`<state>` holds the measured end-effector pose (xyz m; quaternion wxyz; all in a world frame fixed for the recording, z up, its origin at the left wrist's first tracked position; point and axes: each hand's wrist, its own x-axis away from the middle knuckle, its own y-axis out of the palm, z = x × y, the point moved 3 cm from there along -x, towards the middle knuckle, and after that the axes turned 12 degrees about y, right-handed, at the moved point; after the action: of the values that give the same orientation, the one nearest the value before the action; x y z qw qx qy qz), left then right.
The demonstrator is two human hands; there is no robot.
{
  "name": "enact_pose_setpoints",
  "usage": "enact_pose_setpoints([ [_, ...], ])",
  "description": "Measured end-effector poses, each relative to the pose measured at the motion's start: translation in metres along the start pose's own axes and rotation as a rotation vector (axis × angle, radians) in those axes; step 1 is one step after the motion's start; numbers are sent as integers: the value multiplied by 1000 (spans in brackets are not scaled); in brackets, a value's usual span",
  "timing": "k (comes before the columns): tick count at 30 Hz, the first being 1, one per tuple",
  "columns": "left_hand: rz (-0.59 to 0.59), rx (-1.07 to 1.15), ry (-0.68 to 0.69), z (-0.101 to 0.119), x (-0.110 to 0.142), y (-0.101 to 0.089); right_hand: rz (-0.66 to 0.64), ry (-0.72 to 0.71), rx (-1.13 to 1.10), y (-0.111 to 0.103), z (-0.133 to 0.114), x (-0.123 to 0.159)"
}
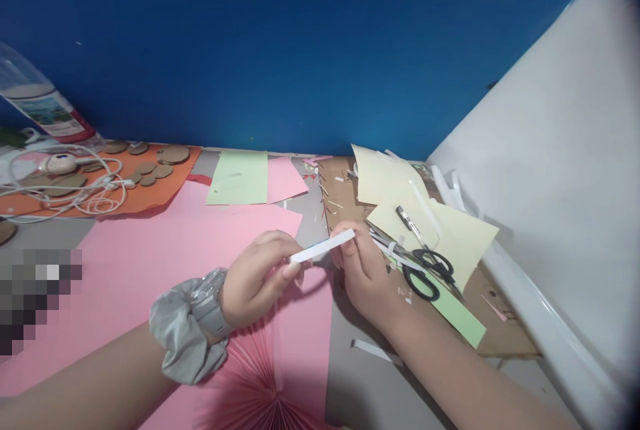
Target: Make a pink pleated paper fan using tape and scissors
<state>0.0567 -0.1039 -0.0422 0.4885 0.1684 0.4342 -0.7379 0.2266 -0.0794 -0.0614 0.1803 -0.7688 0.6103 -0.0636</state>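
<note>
A narrow white strip (324, 246) stretches between my two hands above the pink paper. My left hand (263, 277) pinches its left end between thumb and fingers; a watch and a grey scrunchie circle that wrist. The right end is gripped by my right hand (363, 273), whose fingertips are partly hidden behind the strip. Below my left hand lies a pleated pink paper fan (250, 377) on a large pink sheet (165, 263). Black-handled scissors (423, 283) rest just right of my right hand, their blades partly covered.
Cream sheets (390, 177), a pen (411, 223) and a green paper strip (463, 317) lie on cardboard at right. Another white strip (376, 351) lies on the grey table. At left are cardboard discs (173, 153) on orange paper, white cables (107, 200) and a bottle (50, 113).
</note>
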Motion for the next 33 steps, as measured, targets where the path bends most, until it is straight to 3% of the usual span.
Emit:
enact_pose_setpoints([
  [7, -57, 44, 73, 1, -3, 0, -121, 209, -130, 5, -1, 0],
  [12, -81, -1, 77, 2, -3, 2, -368, 307, -130, 13, -3, -3],
  [20, -80, -141, -4, 1, -2, 5, -7, -30, 229, 2, -6, 0],
  [24, -134, -168, 1, 2, -2, 4, -33, -196, 258, 2, -11, 1],
  [33, -115, -299, 120, -1, 4, 9, -3, -220, 353, -4, -8, 4],
])
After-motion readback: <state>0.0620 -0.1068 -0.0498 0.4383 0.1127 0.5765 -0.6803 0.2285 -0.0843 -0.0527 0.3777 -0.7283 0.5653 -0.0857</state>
